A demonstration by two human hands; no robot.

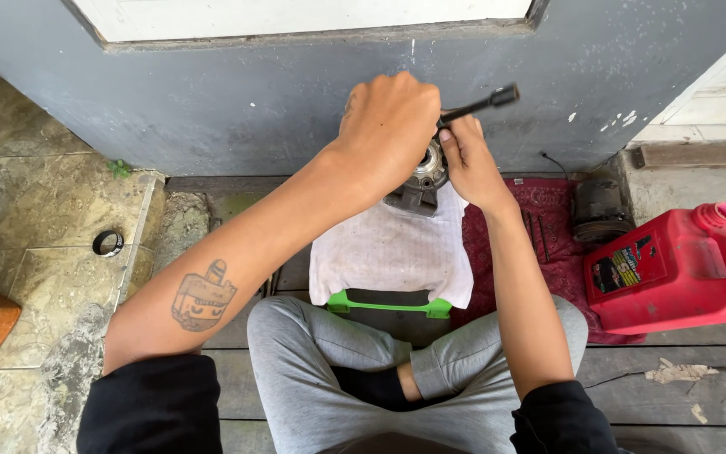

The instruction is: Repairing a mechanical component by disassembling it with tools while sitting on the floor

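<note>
A metal hub part (pixel 420 178) was seen just above the middle of the frame, resting on a white cloth (pixel 390 256) spread over a green-edged stand (pixel 390 306). The left hand (pixel 390 126) was laid over the top of the part, its grip closed around it, though the fingers were hidden behind the knuckles. The right hand (pixel 468 160) was held just beside it on the right, its grip closed on the near end of a black wrench (pixel 479 104), whose handle was angled up toward the upper right of the frame. The two hands were almost touching above the part.

A red plastic jug (pixel 674 269) was lying at the right edge on the wooden floor (pixel 674 387), with a dark red mat (pixel 548 244) between it and the cloth. A small black ring (pixel 107 243) was lying on the stone tiles at the left. Crossed legs in grey trousers (pixel 313 370) were seen at the bottom centre.
</note>
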